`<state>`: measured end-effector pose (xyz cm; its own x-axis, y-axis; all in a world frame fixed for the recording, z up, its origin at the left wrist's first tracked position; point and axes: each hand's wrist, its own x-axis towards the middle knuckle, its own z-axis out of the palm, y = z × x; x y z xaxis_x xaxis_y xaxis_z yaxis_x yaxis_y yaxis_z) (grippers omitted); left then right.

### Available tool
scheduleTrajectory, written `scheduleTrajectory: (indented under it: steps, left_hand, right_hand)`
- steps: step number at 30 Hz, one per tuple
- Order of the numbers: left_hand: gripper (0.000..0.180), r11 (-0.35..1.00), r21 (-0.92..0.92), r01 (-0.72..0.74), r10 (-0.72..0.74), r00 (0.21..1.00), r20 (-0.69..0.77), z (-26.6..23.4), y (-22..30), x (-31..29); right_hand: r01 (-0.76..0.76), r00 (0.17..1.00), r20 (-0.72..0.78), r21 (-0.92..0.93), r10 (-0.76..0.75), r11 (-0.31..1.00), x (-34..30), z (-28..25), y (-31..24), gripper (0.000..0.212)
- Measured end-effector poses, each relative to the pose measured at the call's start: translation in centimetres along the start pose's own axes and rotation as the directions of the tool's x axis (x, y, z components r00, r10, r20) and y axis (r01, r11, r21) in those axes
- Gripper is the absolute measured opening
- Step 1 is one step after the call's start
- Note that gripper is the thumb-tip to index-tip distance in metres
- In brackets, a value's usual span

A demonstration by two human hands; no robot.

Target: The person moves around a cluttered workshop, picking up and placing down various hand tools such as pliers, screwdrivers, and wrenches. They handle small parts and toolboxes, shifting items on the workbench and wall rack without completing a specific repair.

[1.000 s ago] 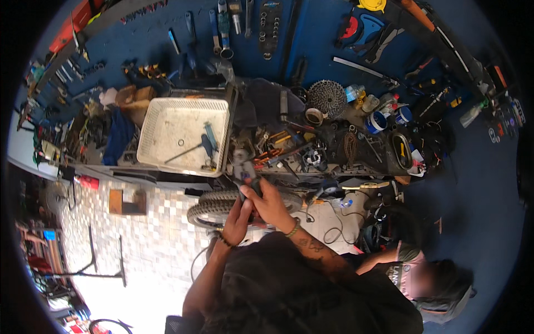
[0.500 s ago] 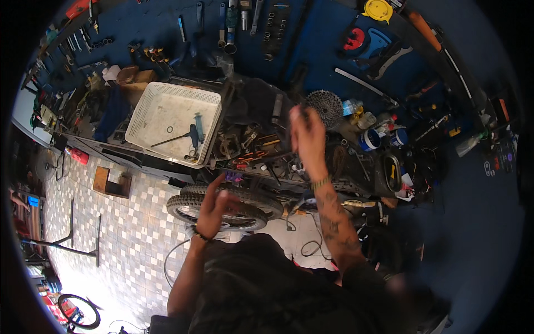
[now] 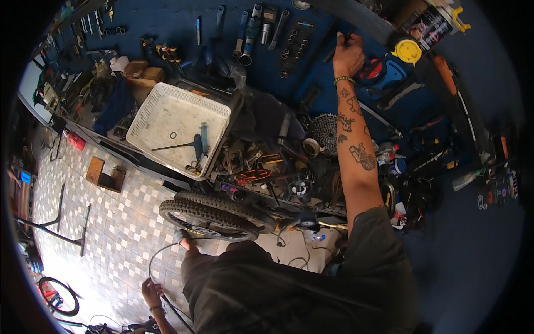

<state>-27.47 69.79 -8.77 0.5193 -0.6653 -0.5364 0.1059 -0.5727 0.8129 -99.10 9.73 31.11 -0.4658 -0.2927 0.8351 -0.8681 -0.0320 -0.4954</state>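
Right hand: standing high at the tool wall (image 3: 183,16), hand (image 3: 349,57) with fingers curling about a dark tool (image 3: 347,38); whether they are closing on it or only touching it, cannot tell.
Dark tool: sitting at those fingertips, partly hidden by them; kind unclear.
Step in hand, as judged: a reach to the wall at nearly full stretch. The next move would be calling for a sure hold and care around the neighbouring pieces.
Near the wrist: red disc (image 3: 371,69) and blue guard (image 3: 395,72) hanging to the right; yellow lid (image 3: 408,51) showing above them; spanner (image 3: 279,30) hanging to the left.
Bench below: cassette (image 3: 324,133) resting beside the forearm; white tray (image 3: 167,111) lying left, holding a driver (image 3: 196,146) and small ring (image 3: 173,135).
Under the bench edge: wheel (image 3: 206,220) leaning.
Left hand (image 3: 151,291): hanging low beside a hose (image 3: 151,264); grip unclear.
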Motion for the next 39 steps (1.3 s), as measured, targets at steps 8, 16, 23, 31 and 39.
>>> scheduleTrajectory:
  steps: [8,16,23,31,39]
  left_hand:
    - [0.032,0.96,-0.066,0.272,-0.28,0.941,-0.188,-1.6,-8.8,-5.9]
    - [0.034,0.931,0.155,0.331,-0.326,0.943,-0.063,0.6,-10.1,-6.5]
    - [0.034,0.917,0.094,0.387,-0.378,0.92,-0.104,-2.0,-10.2,-4.7]
    - [0.035,0.924,0.097,0.37,-0.365,0.928,-0.069,-1.8,-10.1,-3.4]
    - [0.026,0.943,-0.008,0.333,-0.331,0.94,0.077,-6.4,-12.0,2.3]
  right_hand:
    - [0.072,0.995,-0.066,-0.093,-0.078,0.993,-0.8,2.8,-0.3,0.043]
    - [0.283,0.959,0.021,-0.173,-0.284,0.943,2.2,3.1,1.9,0.043]
    - [0.218,0.951,0.272,-0.265,-0.145,0.939,3.7,2.1,2.7,0.042]
    - [0.099,0.898,0.437,-0.318,0.053,0.943,1.3,0.6,1.6,0.045]
    - [0.065,0.946,0.318,0.0,-0.061,0.998,-6.5,-0.2,8.5,0.032]
